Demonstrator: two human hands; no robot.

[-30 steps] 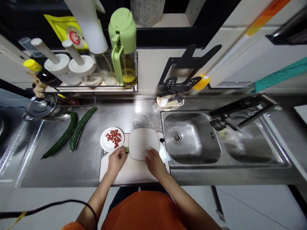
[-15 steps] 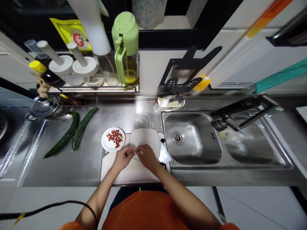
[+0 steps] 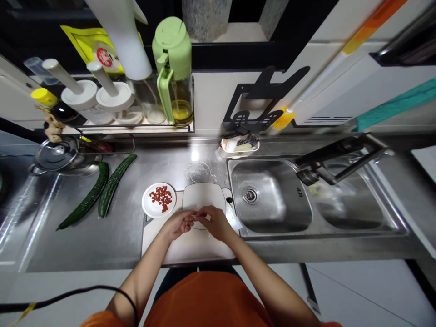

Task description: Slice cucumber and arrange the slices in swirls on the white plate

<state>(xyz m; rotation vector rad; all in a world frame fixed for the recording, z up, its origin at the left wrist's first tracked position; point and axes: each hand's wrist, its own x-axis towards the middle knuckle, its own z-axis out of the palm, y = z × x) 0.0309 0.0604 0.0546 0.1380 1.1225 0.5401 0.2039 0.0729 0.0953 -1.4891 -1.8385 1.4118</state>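
Note:
My left hand (image 3: pixel 180 223) and my right hand (image 3: pixel 214 221) meet fingertip to fingertip over the near edge of a white square plate (image 3: pixel 203 196) that lies on a white cutting board (image 3: pixel 190 247). Both hands have their fingers pinched together on something small that I cannot make out. Just left of the plate sits a small round white dish (image 3: pixel 158 200) holding several red pieces. A knife blade (image 3: pixel 234 218) shows at the board's right edge, beside my right hand.
Two cucumbers (image 3: pixel 102 188) lie on the steel counter to the left, near a pot lid (image 3: pixel 56 156). A double sink (image 3: pixel 272 195) with a faucet (image 3: pixel 340 156) is to the right. Bottles and a green oil jug (image 3: pixel 173 68) stand on a rack behind.
A second ago my hands were apart, the left by a small green piece, the right at the plate's near edge. They have come together over the plate's edge, and the green piece has gone from view.

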